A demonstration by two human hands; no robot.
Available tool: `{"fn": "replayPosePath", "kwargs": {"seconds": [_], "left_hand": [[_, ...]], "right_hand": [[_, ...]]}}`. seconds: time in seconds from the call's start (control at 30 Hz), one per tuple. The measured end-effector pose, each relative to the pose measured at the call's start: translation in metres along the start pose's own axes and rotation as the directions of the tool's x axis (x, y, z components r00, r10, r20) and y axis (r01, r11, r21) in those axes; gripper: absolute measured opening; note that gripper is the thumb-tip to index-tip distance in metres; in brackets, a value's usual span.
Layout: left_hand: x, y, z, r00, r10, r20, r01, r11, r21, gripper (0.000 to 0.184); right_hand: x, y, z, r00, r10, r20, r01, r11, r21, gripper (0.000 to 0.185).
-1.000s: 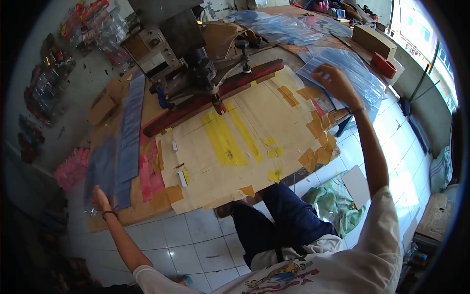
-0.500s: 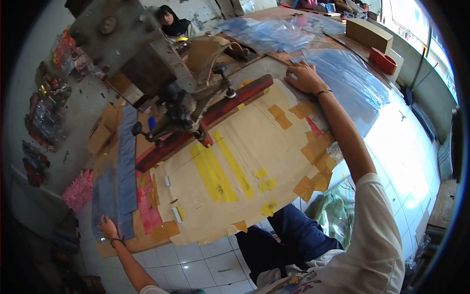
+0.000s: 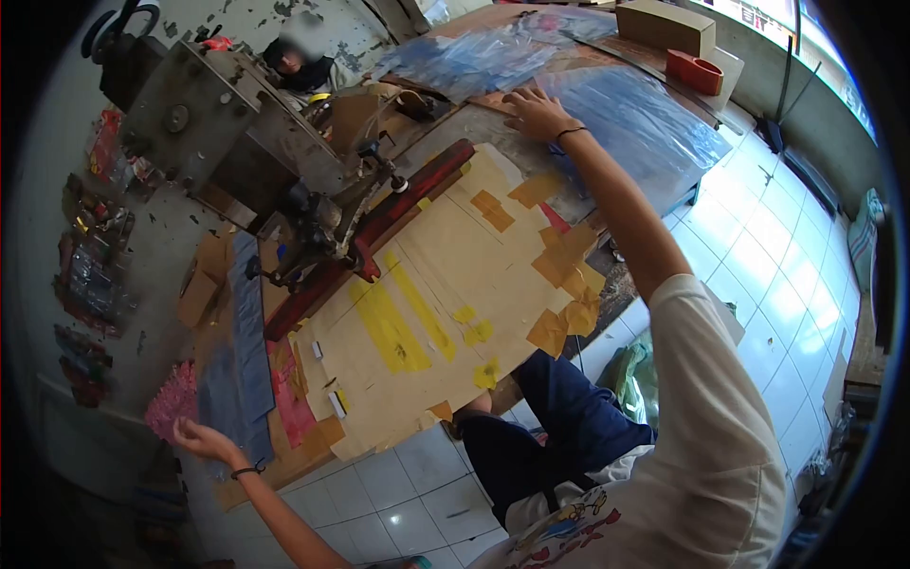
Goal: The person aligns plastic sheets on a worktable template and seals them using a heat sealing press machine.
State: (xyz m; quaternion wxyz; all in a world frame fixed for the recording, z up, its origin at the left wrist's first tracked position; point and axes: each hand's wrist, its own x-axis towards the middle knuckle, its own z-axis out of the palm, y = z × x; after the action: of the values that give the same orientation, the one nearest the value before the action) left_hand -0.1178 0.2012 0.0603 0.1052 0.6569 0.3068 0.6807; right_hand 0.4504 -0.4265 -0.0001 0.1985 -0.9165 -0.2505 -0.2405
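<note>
Presently, right hand (image 3: pixel 542 118) and left hand (image 3: pixel 206 443), unclenched, are flanking red bar (image 3: pixel 427 190) near plastic sheets (image 3: pixel 635 123), likely slippery, limp, best edge-pinched.

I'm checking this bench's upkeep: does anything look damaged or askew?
The tan sheet has ragged, overlapping brown tape along its right edge, suggesting makeshift repair. Behind the machine, the wall shows dark patches, perhaps flaked paint.

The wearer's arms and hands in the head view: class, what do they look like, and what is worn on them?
Both the left hand and the right hand are ungloved. A thin dark band circles the left wrist, and a similar dark wristband the right. A loose, off-white sleeve leaves the right forearm bare; the left sleeve is out of view.
</note>
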Motion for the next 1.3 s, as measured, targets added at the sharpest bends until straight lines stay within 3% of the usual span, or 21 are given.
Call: {"fn": "replayPosePath", "kwargs": {"seconds": [0.07,0.1,0.17,0.2,0.23,0.27,0.3,0.33,0.4,0.47,0.53,0.63,0.73,0.87,0.93,0.97,1.03,1.1,1.23,1.27,1.3], "left_hand": [[-0.020,0.085,0.008,0.989,0.140,0.046,-0.127,0.968,-0.219,0.027],[-0.038,0.126,0.010,0.971,0.223,0.086,-0.187,0.932,-0.309,0.023],[-0.093,0.215,0.005,0.894,0.230,0.383,-0.030,0.886,-0.464,0.021],[-0.121,0.249,0.011,0.791,0.332,0.514,0.108,0.751,-0.652,0.021],[-0.147,0.291,0.014,0.653,0.412,0.635,0.190,0.723,-0.665,0.023],[-0.164,0.330,0.023,0.480,0.617,0.624,0.014,0.705,-0.709,0.024],[-0.186,0.366,0.033,0.316,0.639,0.701,0.208,0.674,-0.708,0.025],[-0.210,0.387,0.050,0.147,0.652,0.744,0.289,0.692,-0.662,0.026],[-0.268,0.425,0.097,0.114,0.745,0.658,0.258,0.617,-0.744,0.036],[-0.311,0.458,0.154,-0.027,0.647,0.762,0.309,0.730,-0.609,0.048],[-0.358,0.482,0.209,0.001,0.511,0.860,-0.003,0.860,-0.511,0.063],[-0.387,0.510,0.248,0.091,0.371,0.924,-0.110,0.926,-0.361,0.072],[-0.406,0.511,0.267,0.217,0.390,0.895,-0.076,0.921,-0.383,0.072],[-0.400,0.508,0.276,0.159,0.315,0.936,0.134,0.932,-0.337,0.075],[-0.403,0.509,0.275,0.154,0.361,0.920,0.140,0.913,-0.382,0.078],[-0.403,0.511,0.275,0.158,0.384,0.910,0.143,0.903,-0.406,0.081],[-0.397,0.518,0.275,0.121,0.323,0.939,0.278,0.897,-0.344,0.083],[-0.393,0.521,0.277,0.079,0.261,0.962,0.434,0.860,-0.269,0.077],[-0.397,0.514,0.293,0.164,0.098,0.982,0.795,0.576,-0.190,0.069],[-0.401,0.514,0.302,0.173,0.082,0.981,0.817,0.545,-0.190,0.065],[-0.394,0.510,0.303,0.070,0.162,0.984,0.855,0.498,-0.143,0.065]], "right_hand": [[0.007,0.030,-0.012,0.988,-0.152,0.025,0.146,0.978,0.147,0.051],[0.006,0.047,-0.031,0.987,-0.106,0.123,0.092,0.989,0.118,0.054],[-0.015,0.092,-0.076,0.970,0.038,0.239,-0.046,0.999,0.026,0.058],[-0.028,0.117,-0.094,0.940,0.193,0.279,-0.143,0.971,-0.191,0.059],[-0.039,0.140,-0.113,0.862,0.384,0.331,-0.261,0.896,-0.358,0.066],[-0.055,0.155,-0.130,0.767,0.554,0.325,-0.400,0.808,-0.433,0.074],[-0.073,0.174,-0.137,0.758,0.599,0.257,-0.415,0.747,-0.519,0.084],[-0.092,0.190,-0.139,0.737,0.649,0.188,-0.501,0.712,-0.492,0.092],[-0.120,0.179,-0.148,0.759,0.644,0.095,-0.543,0.707,-0.454,0.094],[-0.129,0.184,-0.138,0.799,0.602,0.002,-0.533,0.708,-0.463,0.091],[-0.134,0.169,-0.138,0.803,0.591,-0.077,-0.551,0.689,-0.471,0.090],[-0.134,0.139,-0.142,0.790,0.603,-0.110,-0.589,0.699,-0.406,0.088],[-0.125,0.131,-0.137,0.770,0.630,-0.102,-0.615,0.689,-0.384,0.087],[-0.122,0.133,-0.133,0.737,0.661,-0.143,-0.661,0.661,-0.355,0.090],[-0.122,0.135,-0.131,0.734,0.650,-0.195,-0.669,0.645,-0.370,0.093],[-0.121,0.136,-0.133,0.728,0.672,-0.134,-0.666,0.648,-0.369,0.092],[-0.116,0.128,-0.145,0.704,0.710,-0.018,-0.666,0.652,-0.361,0.092],[-0.122,0.135,-0.136,0.739,0.666,-0.101,-0.650,0.665,-0.369,0.089],[-0.125,0.132,-0.135,0.756,0.638,-0.146,-0.645,0.691,-0.327,0.080],[-0.126,0.130,-0.135,0.759,0.629,-0.167,-0.646,0.696,-0.313,0.077],[-0.126,0.131,-0.135,0.753,0.636,-0.170,-0.656,0.702,-0.279,0.074]]}}
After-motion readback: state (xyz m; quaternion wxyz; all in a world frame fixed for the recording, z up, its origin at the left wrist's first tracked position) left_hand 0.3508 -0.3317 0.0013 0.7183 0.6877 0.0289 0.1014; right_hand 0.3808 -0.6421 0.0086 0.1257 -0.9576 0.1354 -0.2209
